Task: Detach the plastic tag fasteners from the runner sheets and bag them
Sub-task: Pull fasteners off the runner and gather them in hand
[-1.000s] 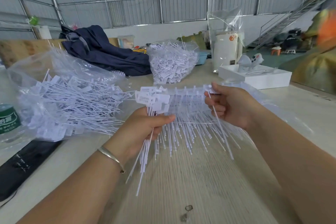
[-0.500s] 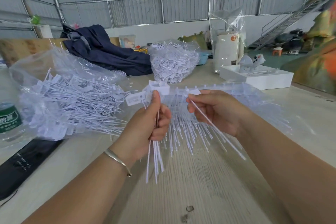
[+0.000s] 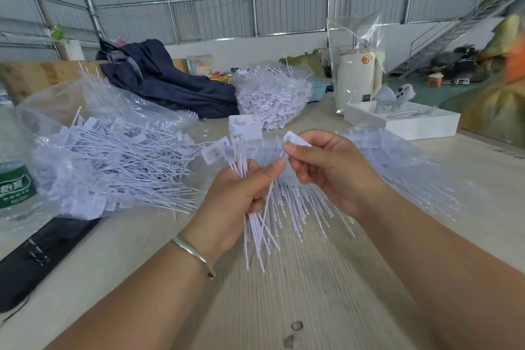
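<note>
1. The left hand (image 3: 241,193) grips a bundle of fasteners (image 3: 257,229), fingers curled round the stems, tag heads above the fist and thin tails fanning down over the worktop (image 3: 298,293).
2. Just right of the bundle, the right hand (image 3: 326,170) pinches one white tag (image 3: 295,140) between thumb and fingers.
3. Behind the bundle, the runner sheet (image 3: 383,162) lies on the worktop, its rows of stems pointing toward the person.
4. Left of the bundle, an open clear bag (image 3: 85,128) holds a heap of loose fasteners.
5. Beyond the bundle, a second clear bag (image 3: 272,96) is stuffed full of fasteners.
6. Far right of the bundle, a white tray (image 3: 403,122) holds small grey items.
7. At the far left stands a bottle (image 3: 17,187).
</note>
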The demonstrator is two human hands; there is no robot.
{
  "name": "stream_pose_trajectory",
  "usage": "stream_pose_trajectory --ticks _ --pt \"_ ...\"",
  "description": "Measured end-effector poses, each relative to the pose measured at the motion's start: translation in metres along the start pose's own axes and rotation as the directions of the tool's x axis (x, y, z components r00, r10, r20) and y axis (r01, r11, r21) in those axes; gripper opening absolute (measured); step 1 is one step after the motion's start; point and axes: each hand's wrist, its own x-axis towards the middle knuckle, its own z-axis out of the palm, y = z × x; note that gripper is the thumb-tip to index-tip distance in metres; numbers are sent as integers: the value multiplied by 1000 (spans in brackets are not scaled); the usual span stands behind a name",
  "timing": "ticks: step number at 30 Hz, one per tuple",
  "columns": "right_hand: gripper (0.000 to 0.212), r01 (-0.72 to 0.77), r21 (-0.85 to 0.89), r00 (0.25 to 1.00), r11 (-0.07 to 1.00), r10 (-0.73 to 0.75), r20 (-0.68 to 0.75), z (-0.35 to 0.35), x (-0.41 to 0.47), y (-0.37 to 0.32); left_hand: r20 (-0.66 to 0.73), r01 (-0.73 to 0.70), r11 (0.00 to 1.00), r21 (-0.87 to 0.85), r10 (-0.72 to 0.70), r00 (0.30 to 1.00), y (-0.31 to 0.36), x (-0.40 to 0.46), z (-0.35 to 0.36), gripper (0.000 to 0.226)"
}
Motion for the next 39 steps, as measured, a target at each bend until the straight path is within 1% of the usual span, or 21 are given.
stream_pose_trajectory --ticks 2,4,6,7,8,10,12,15,16,17,18,19,20,22,24,26,27,30,33,36,39 --pt "10 14 59 1000 998 -13 -27 -1 0 1 28 9 999 34 -10 1000 -1 -1 3 40" --pt "10 36 -4 998 999 -36 -48 -1 0 2 69 20 999 38 -23 997 1 -2 7 26" --pt "19 32 -83 998 996 -36 -46 2 -1 6 83 41 999 22 -43 996 3 -4 9 17" --pt "27 7 -78 999 997 -9 -35 3 0 7 70 59 998 11 -60 996 4 -5 9 22" --pt "34 -35 -33 999 999 34 -11 4 0 9 45 75 997 4 -75 996 5 -5 8 33" --pt "44 -135 98 989 986 127 79 4 1 9 -26 77 996 -42 -79 997 8 -5 6 51" --pt "48 -226 145 958 963 194 211 3 0 7 -82 41 984 -175 -56 995 10 -4 4 56" --pt "47 -320 39 870 947 277 409 9 -5 11 -96 6 912 -411 -50 994 12 -3 5 59" --pt "47 -351 7 833 936 309 459 12 -7 13 -93 15 894 -448 -63 994 12 -3 6 60" --pt "45 -375 -22 798 927 335 501 16 -9 13 -109 15 903 -430 -69 992 12 -4 8 60" --pt "44 -387 -53 767 920 354 535 19 -11 13 -159 -4 942 -334 -52 986 11 -4 9 59" --pt "45 -387 -97 738 917 371 563 22 -12 13 -232 -34 986 -161 -4 973 10 -6 10 57" --pt "47 -374 -154 715 914 391 580 23 -13 12 -306 -67 997 45 78 949 8 -7 11 54" --pt "51 -344 -250 693 905 424 582 23 -13 10 -353 -148 921 359 281 893 5 -8 12 48" --pt "42 -323 -298 706 898 438 556 23 -12 8 -329 -190 851 489 382 863 2 -8 10 44" --pt "16 -297 -335 733 894 439 520 23 -14 7 -327 -167 814 556 399 857 -2 -6 6 42" --pt "11 -279 -364 753 889 437 492 24 -15 7 -334 -147 809 568 391 858 -3 -4 4 41" --pt "32 -152 -527 856 836 378 352 29 -15 10 -363 -100 873 477 299 882 -3 2 -1 44" --pt "45 46 -654 943 755 183 277 38 -11 15 -346 -58 917 394 206 915 2 8 -2 60" --pt "51 122 -697 975 706 48 219 38 -8 16 -297 -63 923 379 186 937 13 13 2 65" --pt "47 148 -765 986 626 -32 165 34 -6 14 -179 17 907 421 65 982 27 15 -1 63"
